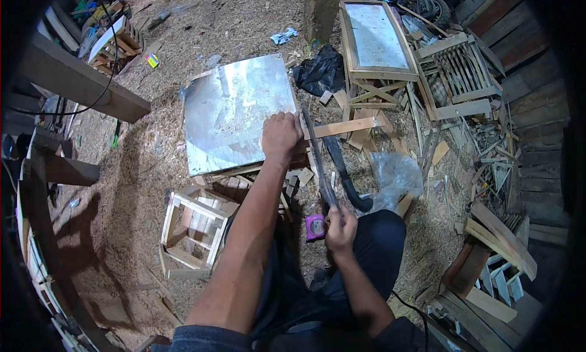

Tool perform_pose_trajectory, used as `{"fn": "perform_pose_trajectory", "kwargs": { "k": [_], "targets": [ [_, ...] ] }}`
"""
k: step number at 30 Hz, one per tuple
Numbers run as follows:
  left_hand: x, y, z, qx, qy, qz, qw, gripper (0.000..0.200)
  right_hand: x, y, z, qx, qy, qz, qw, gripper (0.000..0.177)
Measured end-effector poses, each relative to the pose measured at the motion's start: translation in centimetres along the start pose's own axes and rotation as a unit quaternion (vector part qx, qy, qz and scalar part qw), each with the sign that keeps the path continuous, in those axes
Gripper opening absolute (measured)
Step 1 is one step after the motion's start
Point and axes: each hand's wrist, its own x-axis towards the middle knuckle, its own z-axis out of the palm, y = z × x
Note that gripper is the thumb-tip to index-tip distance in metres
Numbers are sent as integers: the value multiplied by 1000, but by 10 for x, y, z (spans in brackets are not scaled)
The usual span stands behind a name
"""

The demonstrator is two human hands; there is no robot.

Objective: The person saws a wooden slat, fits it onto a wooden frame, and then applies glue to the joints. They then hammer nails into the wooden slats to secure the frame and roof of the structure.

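Observation:
My left hand [282, 135] is closed at the right edge of a low table with a worn, pale metallic top [235, 111]. Its curled fingers press on a thin wooden strip [348, 127] that juts out to the right past the edge. My right hand [340, 231] grips the near end of a handsaw [318, 159], whose long, narrow blade, seen nearly edge-on, crosses the strip just right of my left hand. A pink tape measure [315, 227] is beside my right hand, by my legs. A dark, long tool with a hooked end [347, 178] lies right of the saw.
A small wooden frame [194, 233] stands on the shavings-covered floor at left. Clear plastic [395, 178] lies at right. Beyond are a black bag [320, 71], a framed panel [376, 37], a slatted wooden piece [458, 71] and a post [321, 13]. Boards [503, 239] lean at lower right.

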Motion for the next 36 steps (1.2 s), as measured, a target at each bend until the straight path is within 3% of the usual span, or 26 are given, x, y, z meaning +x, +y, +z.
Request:
{"fn": "perform_pose_trajectory", "kwargs": {
  "k": [2,5,8,9,12,14,16,17,20,21,22,24,30,32,34,36],
  "targets": [
    [-2,-4,2,-14,23,38,999,38,21,4,10,13,8,-6,1000,30],
    [-3,0,-4,-8,11,23,1000,37,60,-10,28,-42,-6,-2,999,36],
    [-3,0,1,-11,25,18,999,37,10,8,21,10,34,-36,999,34],
    [-1,-1,0,-10,22,16,1000,37,-4,6,11,25,28,-6,999,33],
    [-4,-2,0,3,-28,10,1000,35,21,13,3,43,-18,19,999,30],
    [-2,-2,0,-10,-10,8,1000,36,47,1,18,35,-13,12,999,34],
    [-3,0,0,1,-21,-2,1000,36,36,16,24,-13,2,-17,1000,33],
    [-4,0,-1,1,-23,-5,1000,36,13,11,15,57,-17,25,998,32],
    [5,-1,2,-9,-1,3,1000,37,-11,41,-3,62,21,-2,998,30],
    [1,-2,2,-18,16,23,999,38,2,35,-4,54,-22,-18,998,29],
    [-1,-5,-1,-11,15,22,1000,38,18,25,9,66,-15,15,998,29],
    [-2,-1,2,-6,31,25,999,37,53,9,34,-1,11,-47,999,30],
    [-4,2,-2,-8,16,29,999,37,-16,38,2,76,15,21,997,31],
    [-5,-2,0,-9,14,34,999,37,12,37,21,82,39,-2,996,35],
    [-2,-1,1,-16,16,34,999,37,56,9,29,77,-16,10,997,34],
    [-1,0,-2,5,-26,16,1000,37,49,12,31,-5,-7,-13,1000,36]
  ]
}}
